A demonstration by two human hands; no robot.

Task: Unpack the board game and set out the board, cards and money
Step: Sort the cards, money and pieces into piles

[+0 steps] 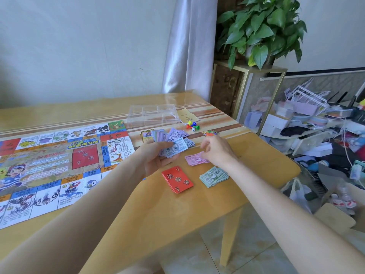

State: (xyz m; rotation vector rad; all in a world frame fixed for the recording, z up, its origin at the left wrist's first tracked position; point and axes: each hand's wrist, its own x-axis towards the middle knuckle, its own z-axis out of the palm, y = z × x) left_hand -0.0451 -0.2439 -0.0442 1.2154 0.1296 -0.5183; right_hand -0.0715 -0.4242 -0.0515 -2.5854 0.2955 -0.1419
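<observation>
The colourful game board (pixel 49 165) lies unfolded on the left of the wooden table (pixel 256 151). My left hand (pixel 156 157) grips a fanned bundle of bluish-purple play money (pixel 174 148). My right hand (pixel 216 150) hovers with curled fingers over a pink money pile (pixel 194 159), touching its right end. A red card deck (pixel 177 179) and a green money pile (pixel 214 176) lie nearer the front edge. More purple notes (pixel 175 134) and a small card stack (pixel 147 135) lie behind my hands.
A clear plastic tray (pixel 153 113), a yellow leaflet (pixel 187 116), coloured pawns with a die (pixel 193 126) and small cards (pixel 210 133) sit at the back. A potted plant (pixel 260 30) on a gold stand and cluttered shelves stand to the right of the table.
</observation>
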